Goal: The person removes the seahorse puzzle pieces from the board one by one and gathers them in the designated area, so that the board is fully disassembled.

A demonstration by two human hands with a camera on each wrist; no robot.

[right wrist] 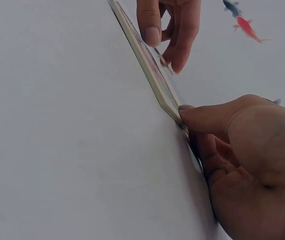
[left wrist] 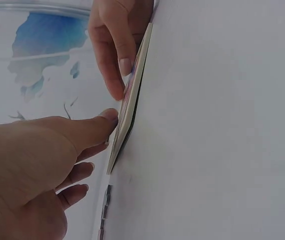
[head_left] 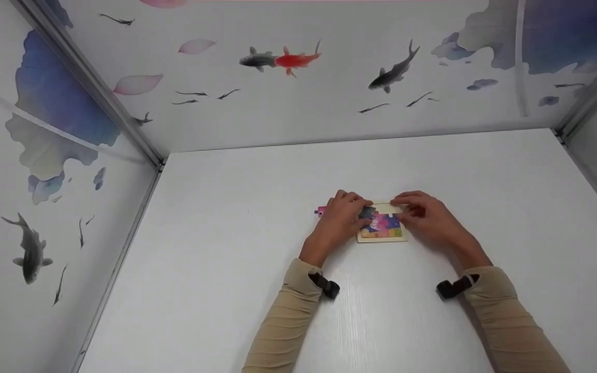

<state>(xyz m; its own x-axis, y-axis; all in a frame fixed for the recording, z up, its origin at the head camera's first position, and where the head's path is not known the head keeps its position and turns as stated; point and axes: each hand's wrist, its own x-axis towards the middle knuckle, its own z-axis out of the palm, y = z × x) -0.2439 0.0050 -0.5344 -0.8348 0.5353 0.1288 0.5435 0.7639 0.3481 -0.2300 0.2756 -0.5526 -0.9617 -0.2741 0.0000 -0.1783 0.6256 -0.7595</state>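
Observation:
A small jigsaw puzzle board [head_left: 381, 240] with a pale wooden rim lies on the white table, partly filled with pink, blue, green and orange pieces. Over its left side is my left hand [head_left: 337, 217], its thumb and fingers pinching a thin puzzle piece [right wrist: 163, 60] just above the board. At the right edge my right hand [head_left: 430, 217] grips the board, its thumb on the rim near a corner in the right wrist view. A loose pink piece [head_left: 322, 211] shows beside the left hand, which hides part of the board's left side.
Loose pieces [left wrist: 105, 210] lie on the table past the board's end in the left wrist view. White panels painted with fish [head_left: 298, 60] stand behind and to the left of the white table [head_left: 215, 259]. Each sleeve bears a black wrist camera [head_left: 330, 288].

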